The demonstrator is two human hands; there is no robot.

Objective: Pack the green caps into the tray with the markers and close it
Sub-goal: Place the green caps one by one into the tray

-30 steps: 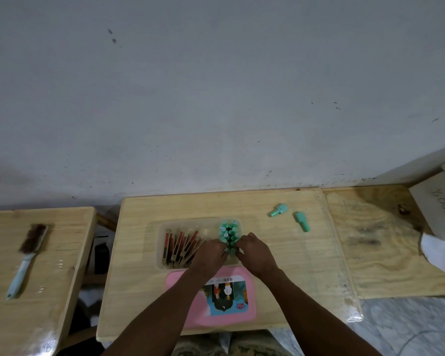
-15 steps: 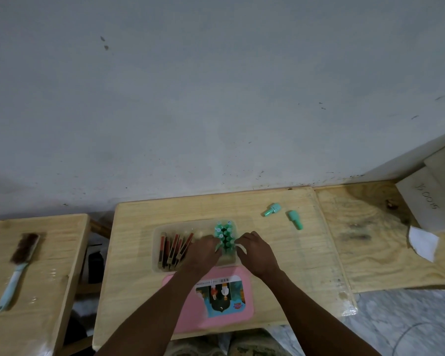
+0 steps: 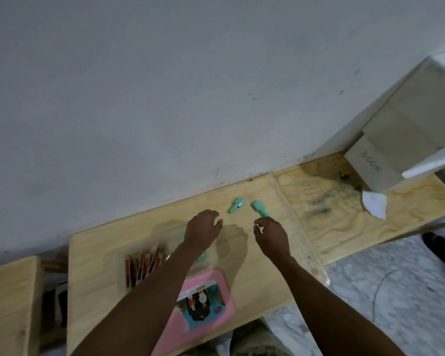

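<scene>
Nearest, a pink rectangular lid point(image 3: 206, 301) lies flat on the pale wooden bench point(image 3: 95, 253); beyond it, the clear plastic tray point(image 3: 121, 268) holds red-and-black markers point(image 3: 139, 265). Both hands, left point(image 3: 202, 231) and right point(image 3: 271, 236), hover loosely spread and empty. Farthest, two green plastic caps lie sideways: one point(image 3: 235, 204) narrowing near-left, one point(image 3: 259, 208) near-right.

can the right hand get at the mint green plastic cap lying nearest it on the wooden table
Probably yes. The right hand hovers open just short of the mint green plastic cap, with only bare wooden table between them. The other green cap lies clear to the side.
</scene>
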